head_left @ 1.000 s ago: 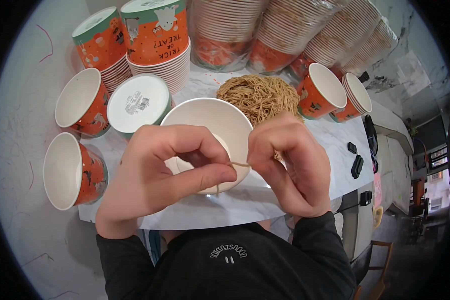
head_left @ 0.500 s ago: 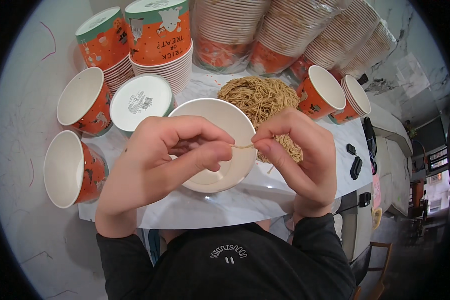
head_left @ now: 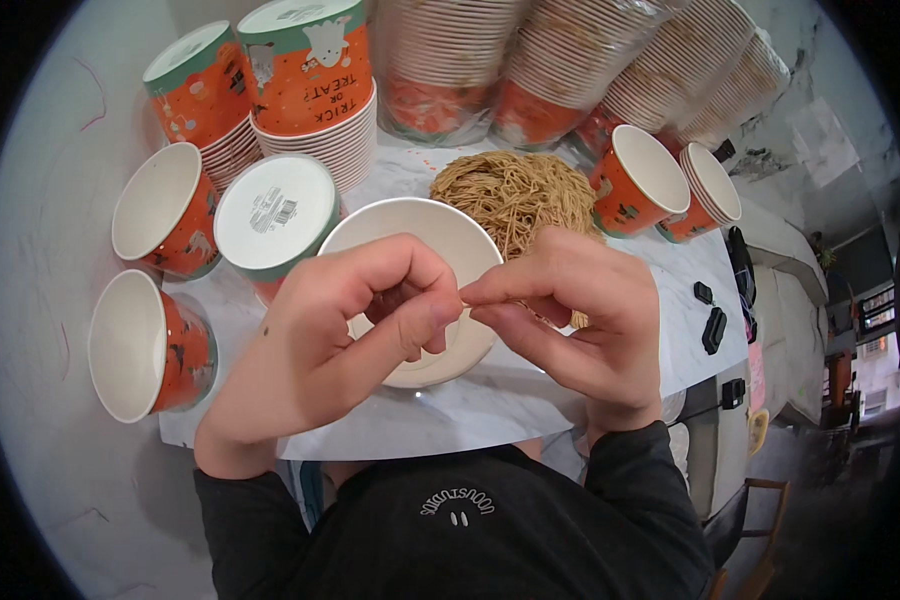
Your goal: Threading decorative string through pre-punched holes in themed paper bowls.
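My left hand (head_left: 365, 325) and my right hand (head_left: 585, 310) meet over a white paper tub (head_left: 402, 220), fingertips nearly touching. Each is closed in a pinch on a thin tan strand (head_left: 465, 304), of which only a tiny bit shows between the fingers. Just behind the right hand lies a tangled pile of the same tan strands (head_left: 510, 190), like noodles or yarn; I cannot tell which. The tub stands mouth up, partly covered by my hands, and its visible inside is plain white.
Orange tubs lie tipped at the left (head_left: 130, 345) and stand at the right (head_left: 635, 190). An upturned tub (head_left: 275, 205) is beside the white one. Upside-down stacks (head_left: 310, 100) and bagged stacks (head_left: 450, 60) line the back. Small black objects (head_left: 713, 330) sit near the table's right edge.
My right hand has moved left to meet the left hand, closing the gap where the strand was stretched. The view has shifted slightly.
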Motion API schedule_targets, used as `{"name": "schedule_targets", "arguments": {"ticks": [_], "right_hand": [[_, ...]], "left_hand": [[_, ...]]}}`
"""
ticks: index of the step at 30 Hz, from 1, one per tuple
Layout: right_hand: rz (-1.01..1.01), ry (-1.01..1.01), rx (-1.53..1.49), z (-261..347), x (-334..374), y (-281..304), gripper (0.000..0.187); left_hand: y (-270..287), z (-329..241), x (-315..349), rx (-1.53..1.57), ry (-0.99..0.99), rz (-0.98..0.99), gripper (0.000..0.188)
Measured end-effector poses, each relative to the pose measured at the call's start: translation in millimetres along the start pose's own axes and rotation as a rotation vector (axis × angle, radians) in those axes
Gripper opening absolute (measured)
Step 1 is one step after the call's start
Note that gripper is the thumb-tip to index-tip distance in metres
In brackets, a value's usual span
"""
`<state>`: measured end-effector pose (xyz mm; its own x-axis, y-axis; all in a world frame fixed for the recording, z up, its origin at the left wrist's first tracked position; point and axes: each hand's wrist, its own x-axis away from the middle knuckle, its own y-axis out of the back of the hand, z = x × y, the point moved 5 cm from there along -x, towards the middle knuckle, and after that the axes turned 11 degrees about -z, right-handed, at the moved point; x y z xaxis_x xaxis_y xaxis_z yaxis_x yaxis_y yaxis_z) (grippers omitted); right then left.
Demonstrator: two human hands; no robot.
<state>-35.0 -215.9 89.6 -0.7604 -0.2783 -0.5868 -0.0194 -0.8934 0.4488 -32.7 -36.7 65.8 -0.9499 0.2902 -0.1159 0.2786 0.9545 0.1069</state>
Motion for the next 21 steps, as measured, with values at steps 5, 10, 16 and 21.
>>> {"name": "schedule_targets", "arguments": {"ticks": [5,10,16,21], "right_hand": [[-0.076,0.066,0.005,-4,-2,19,0.017],[-0.450,0.062,-0.110,-10,-1,51,0.013],[-0.181,0.153,-0.045,-15,-3,44,0.014],[-0.081,0.107,-0.139,-53,-10,4,0.011]], "left_hand": [[-20,12,-1,-0.177,-0.128,0.043,0.018],[-41,22,5,-0.569,-0.172,0.061,0.038],[0,20,-17,-0.375,-0.103,-0.176,0.040],[17,24,-26,0.115,-0.006,-0.223,0.049]]}}
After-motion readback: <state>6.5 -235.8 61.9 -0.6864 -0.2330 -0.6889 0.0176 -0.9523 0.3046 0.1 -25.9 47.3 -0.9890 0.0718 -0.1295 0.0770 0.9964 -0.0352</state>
